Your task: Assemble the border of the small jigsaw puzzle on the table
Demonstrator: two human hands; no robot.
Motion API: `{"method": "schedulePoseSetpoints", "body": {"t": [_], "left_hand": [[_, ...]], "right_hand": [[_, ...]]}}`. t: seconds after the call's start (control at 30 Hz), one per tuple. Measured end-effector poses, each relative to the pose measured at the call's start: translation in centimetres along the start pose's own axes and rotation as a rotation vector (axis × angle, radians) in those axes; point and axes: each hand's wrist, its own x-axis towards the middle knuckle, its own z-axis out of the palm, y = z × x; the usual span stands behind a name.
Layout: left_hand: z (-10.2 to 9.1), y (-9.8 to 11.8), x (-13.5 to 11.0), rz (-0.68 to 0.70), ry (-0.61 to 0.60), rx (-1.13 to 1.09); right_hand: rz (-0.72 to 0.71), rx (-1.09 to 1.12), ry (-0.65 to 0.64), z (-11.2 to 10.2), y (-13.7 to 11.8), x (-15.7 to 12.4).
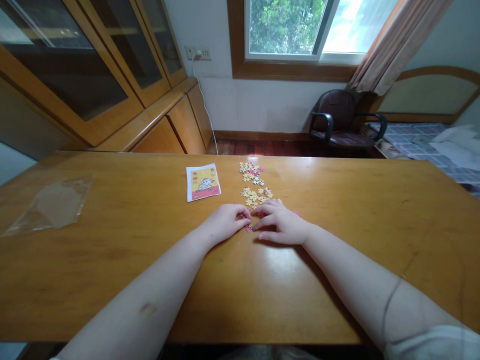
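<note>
My left hand [227, 223] rests on the table with thumb and fingers drawn together at a small pink and yellow jigsaw piece [249, 228]. Just to its right, my right hand [282, 222] lies palm down over more pieces, fingers apart, its fingertips close to the same piece. Pink bits show around and under the right hand, partly hidden by it. Beyond both hands are loose yellow jigsaw pieces [252, 196], and farther back a mixed heap of white, yellow and pink pieces [248, 170].
A picture card [203, 183] with a white cartoon animal lies left of the pieces. A clear plastic bag [56, 204] is flat at the left of the wooden table [356, 210]. Behind the table stand a cabinet [150, 120], a dark office chair [337, 115] and a bed [416, 142].
</note>
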Motion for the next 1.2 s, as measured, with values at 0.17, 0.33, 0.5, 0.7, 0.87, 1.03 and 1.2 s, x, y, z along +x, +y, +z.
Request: {"method": "schedulePoseSetpoints", "body": {"t": [0.17,0.33,0.5,0.7,0.87,1.03,1.2], "left_hand": [[0.19,-0.05,0.06,0.014,0.000,0.020],[0.31,0.03,0.06,0.028,0.016,0.052],[0.33,0.18,-0.07,0.037,0.021,0.087],[0.06,0.59,-0.30,0.020,0.017,0.152],[-0.01,0.72,-0.37,0.008,0.021,0.164],[0.16,0.65,-0.32,0.010,0.024,0.167],[0.25,0.57,-0.30,0.017,0.031,0.164]], "right_hand": [[-0.017,0.002,-0.002,0.11,0.18,-0.12],[-0.012,-0.002,-0.006,0.24,0.30,-0.18],[-0.010,0.004,-0.011,0.22,0.33,-0.19],[-0.006,0.008,-0.011,0.25,0.33,-0.22],[-0.003,0.000,-0.013,0.21,0.27,-0.16],[-0.013,0.003,-0.008,0.29,0.39,-0.16],[-0.013,0.005,-0.011,0.32,0.46,-0.20]]}}
